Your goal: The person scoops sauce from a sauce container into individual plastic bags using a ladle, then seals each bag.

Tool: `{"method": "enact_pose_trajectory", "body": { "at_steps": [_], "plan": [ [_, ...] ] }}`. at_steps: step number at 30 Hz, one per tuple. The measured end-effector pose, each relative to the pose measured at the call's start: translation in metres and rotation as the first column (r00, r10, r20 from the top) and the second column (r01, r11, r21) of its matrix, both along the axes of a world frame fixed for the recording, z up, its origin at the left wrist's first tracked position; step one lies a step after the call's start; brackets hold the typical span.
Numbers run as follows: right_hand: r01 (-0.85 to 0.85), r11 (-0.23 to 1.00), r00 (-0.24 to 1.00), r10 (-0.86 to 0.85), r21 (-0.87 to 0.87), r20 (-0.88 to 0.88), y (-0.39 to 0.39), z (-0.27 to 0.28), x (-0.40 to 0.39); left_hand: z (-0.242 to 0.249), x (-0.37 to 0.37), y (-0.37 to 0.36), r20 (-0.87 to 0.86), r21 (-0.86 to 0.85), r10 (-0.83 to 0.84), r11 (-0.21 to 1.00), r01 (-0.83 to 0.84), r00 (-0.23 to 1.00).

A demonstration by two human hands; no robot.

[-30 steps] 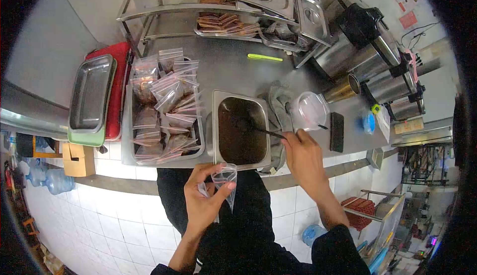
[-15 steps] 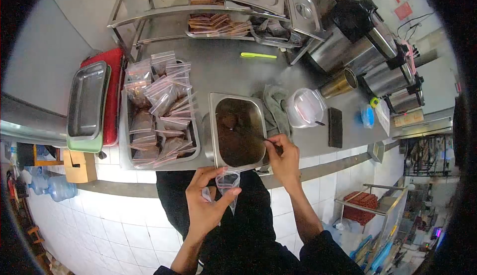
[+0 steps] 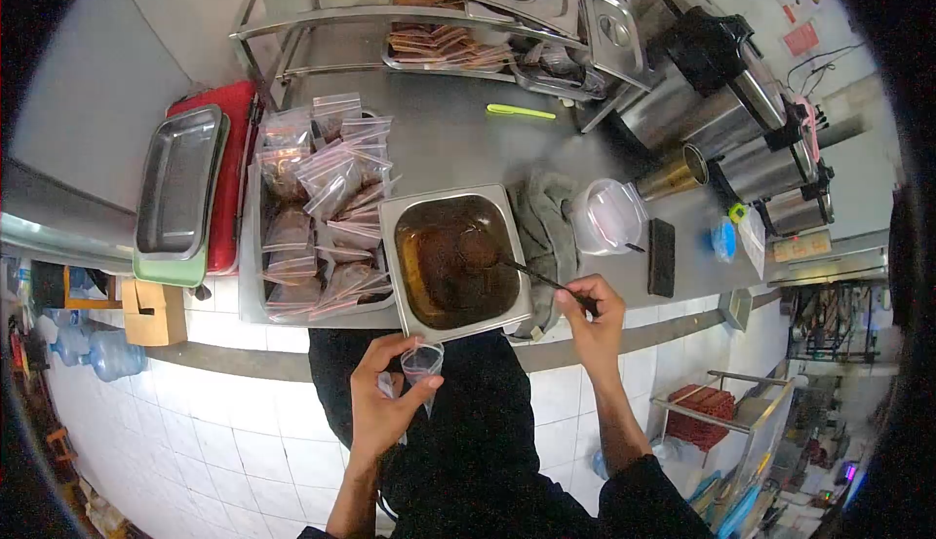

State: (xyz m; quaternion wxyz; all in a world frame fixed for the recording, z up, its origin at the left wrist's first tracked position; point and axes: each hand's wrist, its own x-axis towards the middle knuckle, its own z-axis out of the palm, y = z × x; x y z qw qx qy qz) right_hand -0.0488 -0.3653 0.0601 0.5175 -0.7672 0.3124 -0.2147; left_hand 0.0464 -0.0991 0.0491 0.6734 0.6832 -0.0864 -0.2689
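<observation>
My left hand [image 3: 382, 395] holds a small clear zip bag [image 3: 421, 364] with its mouth spread, just below the pan's front edge. My right hand [image 3: 593, 323] grips the thin dark handle of a spoon [image 3: 534, 274], whose end is down in the dark brown liquid [image 3: 453, 286]. This liquid lies in a deep steel pan [image 3: 395, 247] at the counter's front edge, turned slightly askew. The spoon's bowl is mostly covered by liquid. Left of the pan, a tray [image 3: 255, 290] bears many filled zip bags [image 3: 331, 183].
Right of the pan lie a grey cloth [image 3: 546, 232], a white plastic tub [image 3: 609, 217] and a dark block [image 3: 661, 256]. A neon-yellow pen [image 3: 521, 111] lies farther back. Large steel pots [image 3: 697, 91] line the right side; stacked trays [image 3: 180, 183] stand at left.
My right hand has moved right with the spoon handle, now lower across the pan's rim. The pan has turned and shifted left. My left hand and the bag are slightly farther left and lower.
</observation>
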Motion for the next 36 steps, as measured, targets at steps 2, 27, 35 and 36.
{"method": "enact_pose_trajectory", "body": {
  "at_steps": [2, 27, 35, 36],
  "plan": [
    [0.005, 0.998, 1.000, -0.003, -0.056, 0.028, 0.000, 0.007, -0.001, 0.005, 0.000, 0.006, 0.190, 0.039, -0.008, 0.999, 0.001, 0.982],
    [-0.045, 0.953, 0.983, 0.095, -0.299, 0.155, -0.018, 0.133, 0.003, 0.061, 0.064, -0.091, 0.629, -0.079, 0.138, 0.990, -0.114, 0.765],
    [-0.009, 0.881, 0.988, 0.080, -0.473, 0.130, -0.010, 0.134, 0.002, 0.067, 0.056, -0.103, 0.562, -0.151, 0.160, 0.984, -0.090, 0.812],
    [-0.006, 0.861, 0.989, 0.080, -0.509, 0.122, -0.010, 0.135, 0.001, 0.067, 0.056, -0.103, 0.555, -0.165, 0.169, 0.982, -0.091, 0.815]
  ]
}}
